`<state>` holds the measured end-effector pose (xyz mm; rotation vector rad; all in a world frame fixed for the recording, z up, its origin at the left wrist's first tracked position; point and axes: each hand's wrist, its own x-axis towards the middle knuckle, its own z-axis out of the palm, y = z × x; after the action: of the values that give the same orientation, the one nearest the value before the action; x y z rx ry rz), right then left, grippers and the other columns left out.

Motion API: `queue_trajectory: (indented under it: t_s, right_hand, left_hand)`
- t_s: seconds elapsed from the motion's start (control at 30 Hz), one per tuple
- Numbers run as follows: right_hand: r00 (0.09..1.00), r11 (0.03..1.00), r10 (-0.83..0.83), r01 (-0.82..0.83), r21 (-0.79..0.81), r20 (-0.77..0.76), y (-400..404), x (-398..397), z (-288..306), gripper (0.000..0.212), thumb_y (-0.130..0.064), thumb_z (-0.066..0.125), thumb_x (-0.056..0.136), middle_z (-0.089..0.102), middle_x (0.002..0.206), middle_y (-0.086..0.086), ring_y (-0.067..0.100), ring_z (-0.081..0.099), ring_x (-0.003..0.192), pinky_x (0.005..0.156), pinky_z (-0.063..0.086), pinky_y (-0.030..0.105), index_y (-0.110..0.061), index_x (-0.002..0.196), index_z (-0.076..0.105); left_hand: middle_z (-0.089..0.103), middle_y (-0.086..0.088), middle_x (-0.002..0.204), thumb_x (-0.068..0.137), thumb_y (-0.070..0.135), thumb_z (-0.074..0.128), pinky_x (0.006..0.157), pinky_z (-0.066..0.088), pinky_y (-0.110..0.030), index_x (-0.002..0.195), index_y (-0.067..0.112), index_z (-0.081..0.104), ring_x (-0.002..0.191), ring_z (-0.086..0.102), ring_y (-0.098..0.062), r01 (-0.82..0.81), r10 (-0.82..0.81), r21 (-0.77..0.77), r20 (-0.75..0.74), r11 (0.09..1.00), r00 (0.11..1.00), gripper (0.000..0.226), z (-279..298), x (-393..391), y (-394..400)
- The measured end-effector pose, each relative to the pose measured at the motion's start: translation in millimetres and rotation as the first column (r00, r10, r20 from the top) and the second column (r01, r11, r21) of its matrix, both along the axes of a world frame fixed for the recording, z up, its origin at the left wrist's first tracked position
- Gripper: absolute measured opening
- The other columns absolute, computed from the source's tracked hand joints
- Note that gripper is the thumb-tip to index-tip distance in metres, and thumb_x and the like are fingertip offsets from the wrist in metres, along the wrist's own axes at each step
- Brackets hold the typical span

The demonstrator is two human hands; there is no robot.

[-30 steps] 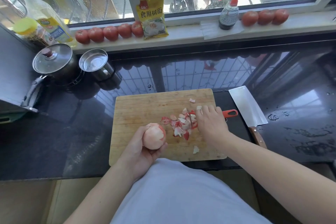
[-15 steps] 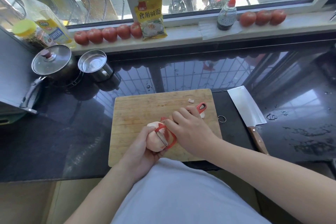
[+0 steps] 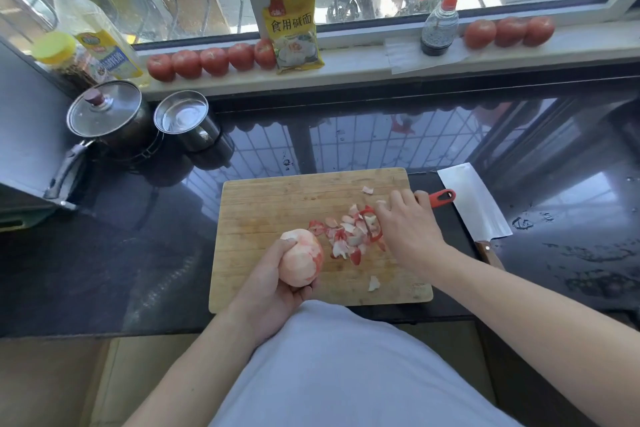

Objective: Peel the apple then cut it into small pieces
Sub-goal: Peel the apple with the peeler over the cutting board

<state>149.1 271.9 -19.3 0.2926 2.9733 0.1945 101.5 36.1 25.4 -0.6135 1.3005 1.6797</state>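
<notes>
- the left hand (image 3: 273, 282) cups the mostly peeled, pale pink apple (image 3: 300, 257) from below, fingers and thumb curled round it, just over the near left part of the rectangular wooden cutting board (image 3: 277, 204).
- the right hand (image 3: 408, 230) has its grip closed round the red-handled peeler (image 3: 441, 198); the handle end pokes out past the knuckles over the board's right edge, and the red head shows at the fingertips, down among the peelings.
- a heap of red and white apple peelings (image 3: 349, 236) lies on the middle of the board, between the two hands; one loose scrap sits near the far edge and another near the front edge.
- the board rests on the glossy black stone table (image 3: 346, 139), which mirrors the window bars.
- a broad steel cleaver with a wooden handle (image 3: 474, 204) lies flat on the table just beside the board's right edge, blade pointing away from the person.
- at the far left of the table stand a dark lidded pot with a long handle (image 3: 107, 118) and a steel mug (image 3: 185, 121), side by side.
- along the white window sill (image 3: 363, 62): a row of red tomatoes (image 3: 211, 61), a yellow printed packet (image 3: 294, 31) leaning upright, a spray bottle with a red trigger (image 3: 440, 24), and three more tomatoes to its right.
- a bottle of yellow oil (image 3: 97, 35) stands at the far left corner.
</notes>
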Motion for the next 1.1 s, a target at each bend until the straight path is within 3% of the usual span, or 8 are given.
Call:
queue_trajectory:
  t_s: [0.13, 0.23, 0.53, 0.73, 0.83, 0.9, 1.0, 1.1]
  right_hand:
    - [0.937, 0.961, 0.108, -0.184, -0.207, -0.332, -21, -3, 22, 0.041, -0.007, 0.063, 0.076, 0.057, 0.098, 0.005, 0.031, 0.053, 0.093, 0.085, 0.036, 0.042, -0.016, 0.115, 0.062]
    - [0.828, 0.910, 0.266, -0.385, -0.156, -0.493, -48, 3, 34, 0.018, -0.012, 0.057, 0.081, 0.053, 0.086, 0.005, 0.029, 0.049, 0.082, 0.078, 0.040, 0.042, -0.014, 0.098, 0.064]
    - [0.800, 0.914, 0.303, -0.398, -0.082, -0.518, -53, 1, 30, 0.010, -0.005, 0.050, 0.083, 0.049, 0.080, 0.006, 0.029, 0.045, 0.075, 0.073, 0.040, 0.042, -0.015, 0.083, 0.053]
    - [0.994, 0.998, 0.063, -0.065, -0.021, -0.091, -12, -14, 3, 0.029, -0.012, 0.065, 0.075, 0.057, 0.098, 0.009, 0.033, 0.051, 0.094, 0.083, 0.038, 0.043, -0.015, 0.104, 0.063]
    - [0.995, 0.999, -0.029, 0.026, 0.034, 0.092, -3, -10, -3, 0.044, -0.014, 0.054, 0.086, 0.053, 0.112, 0.007, 0.030, 0.047, 0.106, 0.091, 0.033, 0.041, -0.019, 0.129, 0.053]
    - [0.989, 0.996, -0.055, 0.045, 0.072, 0.137, -8, -7, -2, 0.038, -0.014, 0.049, 0.090, 0.055, 0.114, 0.007, 0.030, 0.048, 0.108, 0.093, 0.033, 0.042, -0.017, 0.127, 0.054]
    - [0.999, 0.999, -0.031, 0.030, 0.035, 0.018, -17, -4, 9, 0.033, -0.009, 0.062, 0.078, 0.059, 0.104, 0.007, 0.030, 0.052, 0.098, 0.086, 0.035, 0.043, -0.016, 0.110, 0.060]
    - [0.957, 0.995, 0.051, -0.074, -0.070, -0.284, -31, -2, 22, 0.026, -0.008, 0.061, 0.077, 0.060, 0.092, 0.005, 0.030, 0.052, 0.087, 0.080, 0.039, 0.043, -0.016, 0.102, 0.062]
  left_hand:
    - [0.066, -0.013, 0.090, 0.095, 0.038, 0.059, 0.051, 0.050, -0.029, 0.125, 0.006, 0.063, 0.070, 0.057, -0.023, -0.027, 0.027, 0.002, 0.018, 1.000, 0.999, 0.044, -3, -2, 2]
    - [0.067, -0.014, 0.090, 0.095, 0.041, 0.055, 0.052, 0.048, -0.029, 0.117, 0.007, 0.067, 0.066, 0.058, -0.022, 0.004, -0.005, 0.031, 0.030, 0.999, 1.000, 0.043, 0, -3, 5]
    - [0.065, -0.015, 0.091, 0.095, 0.037, 0.052, 0.047, 0.042, -0.026, 0.111, 0.011, 0.069, 0.062, 0.054, -0.023, 0.062, -0.064, 0.093, 0.011, 0.994, 0.998, 0.035, 7, -4, 7]
    - [0.065, -0.016, 0.091, 0.095, 0.037, 0.055, 0.050, 0.045, -0.027, 0.119, 0.004, 0.065, 0.066, 0.057, -0.025, 0.035, -0.038, 0.092, 0.041, 0.995, 0.998, 0.042, 6, -1, 4]
    - [0.066, -0.015, 0.091, 0.093, 0.040, 0.058, 0.057, 0.047, -0.029, 0.116, 0.007, 0.068, 0.069, 0.060, -0.027, -0.027, 0.018, 0.098, 0.092, 0.995, 0.996, 0.041, 5, -5, 2]
    - [0.066, -0.015, 0.091, 0.091, 0.041, 0.060, 0.062, 0.045, -0.031, 0.114, 0.008, 0.070, 0.070, 0.060, -0.026, -0.048, 0.038, 0.080, 0.117, 0.996, 0.992, 0.041, 4, -7, 1]
    - [0.064, -0.015, 0.089, 0.089, 0.043, 0.060, 0.059, 0.042, -0.030, 0.113, 0.009, 0.070, 0.066, 0.055, -0.023, -0.055, 0.042, 0.078, 0.157, 0.995, 0.987, 0.043, 1, -7, 0]
    - [0.064, -0.014, 0.085, 0.090, 0.045, 0.057, 0.054, 0.044, -0.028, 0.108, 0.010, 0.072, 0.063, 0.054, -0.021, -0.057, 0.046, 0.054, 0.185, 0.997, 0.982, 0.042, -1, -7, 4]
